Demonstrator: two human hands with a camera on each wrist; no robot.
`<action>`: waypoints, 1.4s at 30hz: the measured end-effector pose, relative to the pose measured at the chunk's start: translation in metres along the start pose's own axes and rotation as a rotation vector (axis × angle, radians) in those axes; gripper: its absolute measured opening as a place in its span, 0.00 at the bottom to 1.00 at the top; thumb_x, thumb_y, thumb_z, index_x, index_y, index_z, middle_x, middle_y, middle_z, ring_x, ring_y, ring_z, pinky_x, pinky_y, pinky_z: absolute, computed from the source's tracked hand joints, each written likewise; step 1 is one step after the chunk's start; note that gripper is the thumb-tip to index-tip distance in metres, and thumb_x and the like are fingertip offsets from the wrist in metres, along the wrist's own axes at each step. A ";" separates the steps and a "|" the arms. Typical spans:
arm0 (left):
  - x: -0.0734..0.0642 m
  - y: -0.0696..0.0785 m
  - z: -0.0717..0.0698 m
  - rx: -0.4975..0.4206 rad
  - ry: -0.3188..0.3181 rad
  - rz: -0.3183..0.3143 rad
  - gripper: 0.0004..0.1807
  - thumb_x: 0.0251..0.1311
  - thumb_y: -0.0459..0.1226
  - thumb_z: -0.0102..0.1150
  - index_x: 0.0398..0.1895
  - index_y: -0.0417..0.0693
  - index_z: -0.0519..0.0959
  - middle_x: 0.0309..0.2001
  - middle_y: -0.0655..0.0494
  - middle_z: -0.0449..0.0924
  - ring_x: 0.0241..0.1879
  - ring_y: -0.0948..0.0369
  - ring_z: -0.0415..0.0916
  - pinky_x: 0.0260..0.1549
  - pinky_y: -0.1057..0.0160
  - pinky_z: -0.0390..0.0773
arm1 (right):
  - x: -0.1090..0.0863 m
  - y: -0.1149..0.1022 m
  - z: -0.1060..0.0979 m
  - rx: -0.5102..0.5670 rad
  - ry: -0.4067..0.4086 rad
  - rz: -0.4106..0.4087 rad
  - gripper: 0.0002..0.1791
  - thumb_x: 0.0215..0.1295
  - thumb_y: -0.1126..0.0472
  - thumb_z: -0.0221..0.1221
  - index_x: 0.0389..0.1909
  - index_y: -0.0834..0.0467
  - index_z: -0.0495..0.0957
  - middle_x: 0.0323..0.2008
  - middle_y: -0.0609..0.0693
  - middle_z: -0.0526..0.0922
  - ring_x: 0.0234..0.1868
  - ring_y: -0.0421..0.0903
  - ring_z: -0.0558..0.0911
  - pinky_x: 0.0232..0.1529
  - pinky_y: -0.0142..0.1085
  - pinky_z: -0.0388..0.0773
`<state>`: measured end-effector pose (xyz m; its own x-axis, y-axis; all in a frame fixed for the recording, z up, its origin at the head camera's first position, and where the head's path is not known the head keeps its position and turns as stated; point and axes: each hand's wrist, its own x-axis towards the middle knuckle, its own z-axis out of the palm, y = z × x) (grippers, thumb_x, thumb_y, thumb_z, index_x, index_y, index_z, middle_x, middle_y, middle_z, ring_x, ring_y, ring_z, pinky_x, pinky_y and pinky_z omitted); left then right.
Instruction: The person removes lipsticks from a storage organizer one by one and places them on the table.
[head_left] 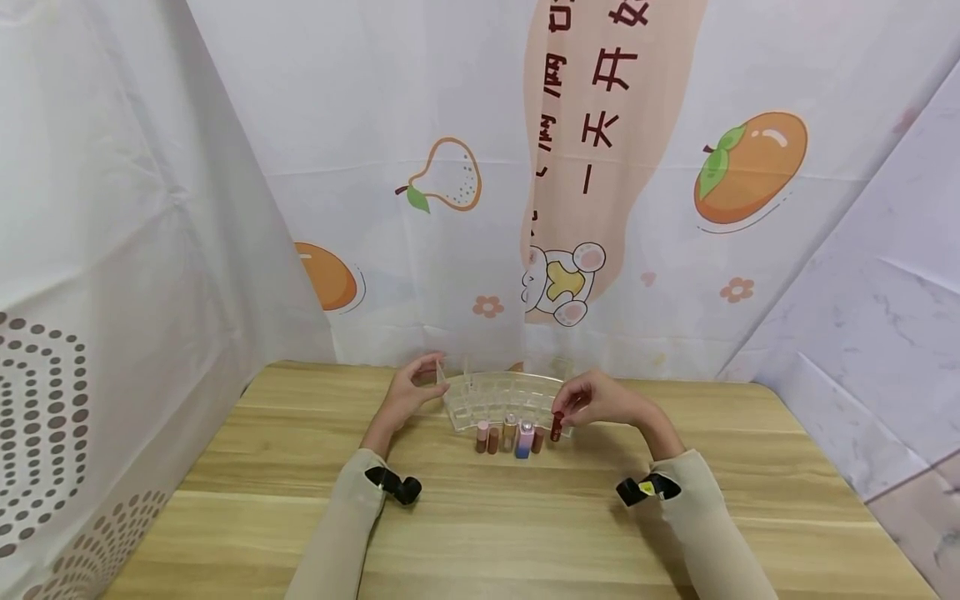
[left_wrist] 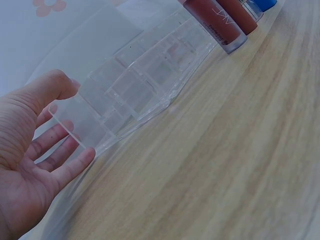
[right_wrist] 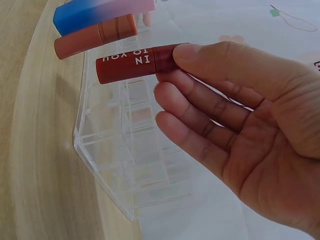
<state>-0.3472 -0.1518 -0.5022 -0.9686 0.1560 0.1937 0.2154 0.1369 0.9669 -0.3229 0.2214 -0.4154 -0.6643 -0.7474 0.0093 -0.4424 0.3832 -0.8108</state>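
A clear tiered lipstick organizer (head_left: 498, 396) stands on the table with its compartments facing front. My left hand (head_left: 412, 387) holds its left end, thumb at the upper edge and fingers spread along the outside of the end panel (left_wrist: 75, 131). Between thumb and fingertips, my right hand (head_left: 596, 400) pinches the top of a dark red lipstick tube (right_wrist: 127, 66) lettered in white, upright before the organizer's right end. Left of that tube, a row holds a brown tube (head_left: 538, 440), a pink-and-blue lipstick (head_left: 524, 440), a clear-and-gold one (head_left: 510, 433), and two brownish tubes (head_left: 492, 440).
The wooden table (head_left: 510, 533) stretches forward of the row toward me. Behind the organizer hangs a white printed curtain (head_left: 420, 275), close to the table's back edge. A black camera is strapped to each wrist.
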 end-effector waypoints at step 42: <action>0.003 -0.004 -0.001 0.001 0.012 0.007 0.32 0.59 0.30 0.71 0.69 0.44 0.74 0.64 0.36 0.77 0.65 0.43 0.74 0.62 0.46 0.78 | 0.006 0.008 0.007 -0.049 -0.068 -0.017 0.07 0.57 0.72 0.71 0.37 0.65 0.87 0.34 0.58 0.89 0.35 0.40 0.86 0.40 0.33 0.86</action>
<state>-0.3513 -0.1524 -0.5050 -0.9684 0.1455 0.2025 0.2224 0.1367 0.9653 -0.3263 0.2166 -0.4256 -0.6150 -0.7883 -0.0187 -0.4833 0.3956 -0.7810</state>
